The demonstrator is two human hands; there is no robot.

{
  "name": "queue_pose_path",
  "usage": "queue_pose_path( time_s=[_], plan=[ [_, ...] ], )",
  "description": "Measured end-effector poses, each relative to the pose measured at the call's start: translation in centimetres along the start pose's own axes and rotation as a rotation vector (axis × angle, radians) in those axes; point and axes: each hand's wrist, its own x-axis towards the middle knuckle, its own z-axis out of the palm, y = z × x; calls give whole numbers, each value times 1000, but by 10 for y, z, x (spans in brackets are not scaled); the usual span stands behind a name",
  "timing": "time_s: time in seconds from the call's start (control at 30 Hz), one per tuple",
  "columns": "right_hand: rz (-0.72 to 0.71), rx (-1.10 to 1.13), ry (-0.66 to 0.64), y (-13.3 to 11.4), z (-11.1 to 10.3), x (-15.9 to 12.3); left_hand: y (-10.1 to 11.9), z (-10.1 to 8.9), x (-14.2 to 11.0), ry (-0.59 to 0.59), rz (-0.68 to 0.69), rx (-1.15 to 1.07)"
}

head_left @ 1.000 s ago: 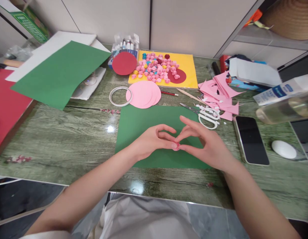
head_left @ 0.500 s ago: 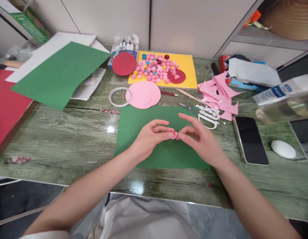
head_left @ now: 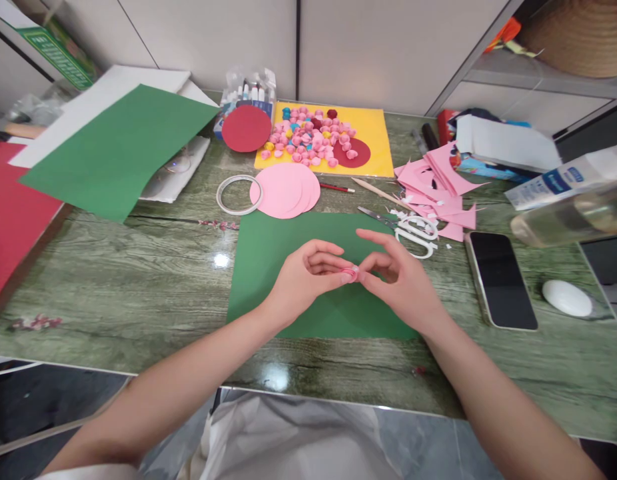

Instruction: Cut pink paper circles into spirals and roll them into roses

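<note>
Above the green sheet (head_left: pixel 258 247), the left hand (head_left: pixel 301 277) pinched a small pink paper coil (head_left: pixel 350 273) while the right hand's (head_left: pixel 409 283) fingertips met its edge, their grip unclear, with pink discs (head_left: pixel 278 191) by the sheet's far edge.

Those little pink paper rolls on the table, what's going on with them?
A person's left hand and right hand meet at a small pink paper roll, held at the fingertips above a green sheet. Many finished-looking rolls, mostly pink, lie on a yellow sheet behind. Pink paper discs, scissors and pink offcuts lie around the green sheet.
</note>
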Motion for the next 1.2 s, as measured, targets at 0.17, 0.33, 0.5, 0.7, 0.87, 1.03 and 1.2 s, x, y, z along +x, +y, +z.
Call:
queue_pose_path(
  time_s=[0.17,0.33,0.5,0.7,0.87,1.03,1.2],
  plan=[
    [-39,-69,-24,-3,-5,0,4,2,-2,-34,23,140],
    [-81,-176,-30,-6,-7,-1,8,3,-4,-71,59,262],
    [-80,-208,-38,-8,-7,-2,11,5,-7,-82,98,393],
    [-94,-228,-31,-7,-7,-2,10,6,-8,-73,165,478],
    [-100,-245,-35,-7,-6,-2,9,6,-9,-75,194,517],
    [-122,-292,-18,-6,-6,-2,9,6,-8,-58,183,469],
    [-136,-359,15,-7,-6,-2,8,6,-8,-42,211,515]
  ],
)
